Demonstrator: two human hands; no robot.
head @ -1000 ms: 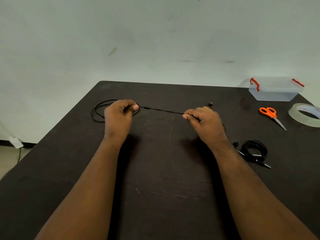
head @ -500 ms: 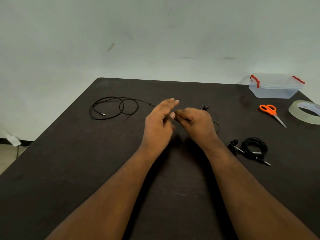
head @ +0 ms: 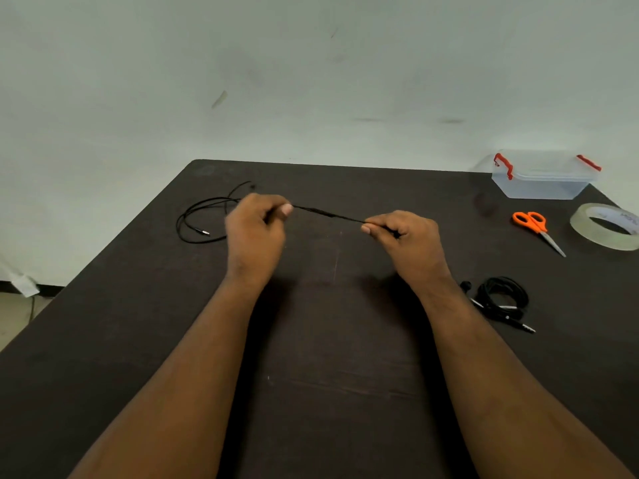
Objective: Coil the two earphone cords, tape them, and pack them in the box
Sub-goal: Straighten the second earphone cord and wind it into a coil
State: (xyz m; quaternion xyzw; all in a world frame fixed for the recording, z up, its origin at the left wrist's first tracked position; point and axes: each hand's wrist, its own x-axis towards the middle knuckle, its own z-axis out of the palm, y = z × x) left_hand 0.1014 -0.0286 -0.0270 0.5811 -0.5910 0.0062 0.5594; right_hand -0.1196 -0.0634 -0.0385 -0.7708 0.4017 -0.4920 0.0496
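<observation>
Fingers (head: 286,209) of the left hand (head: 254,233) and right hand (head: 403,236) pinch one earphone cord (head: 328,215), stretched taut between them, running left-right above the desk (head: 311,340). Its slack loops (head: 198,219) lie left, nearer the left hand, so coiling probably draws from there.

No words can be read; the tape roll (head: 605,227) at 3 o'clock has print too blurry to read.

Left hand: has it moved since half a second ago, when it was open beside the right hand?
Yes. The left hand has swung out to the left, away from the right hand and toward the loose cord loop, and now pinches the cord.
</observation>
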